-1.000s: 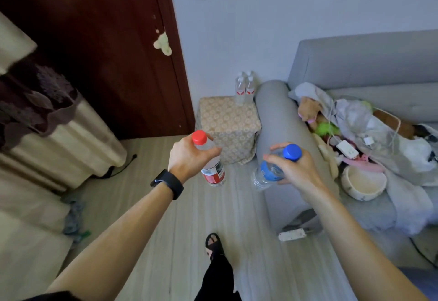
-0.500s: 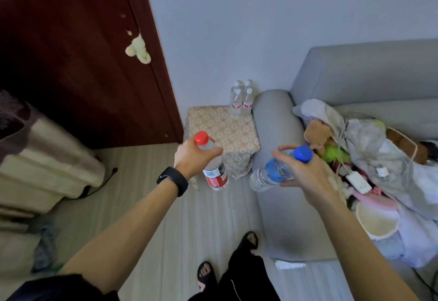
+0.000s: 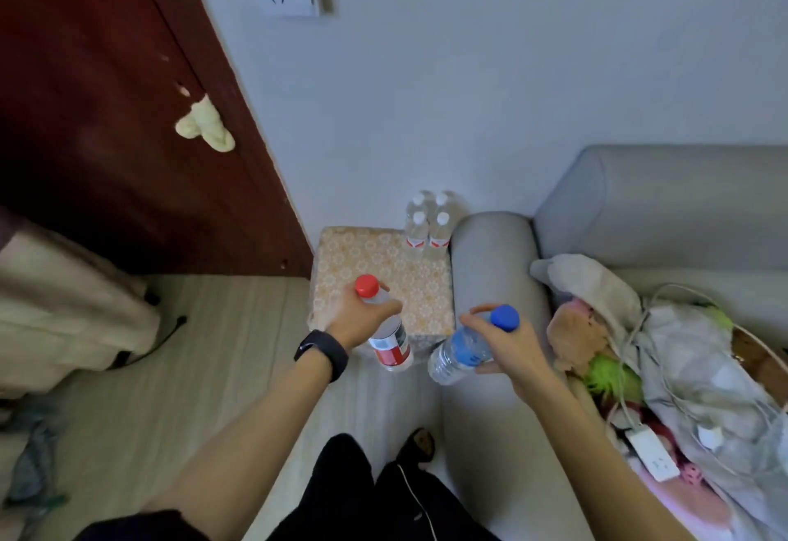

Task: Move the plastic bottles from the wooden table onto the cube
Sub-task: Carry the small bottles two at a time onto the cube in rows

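left hand (image 3: 358, 321) grips red-cap bottle (image 3: 386, 333) by the neck, over the near edge of the patterned cube (image 3: 386, 280); right hand (image 3: 507, 348) grips blue-cap bottle (image 3: 462, 348) (tilted) above sofa arm (image 3: 490, 250); white-cap bottles (image 3: 428, 227) stand at cube's far corner

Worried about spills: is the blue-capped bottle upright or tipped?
Tipped. The blue-capped bottle slants in the right hand: blue cap up right, base down left. The cap is on.
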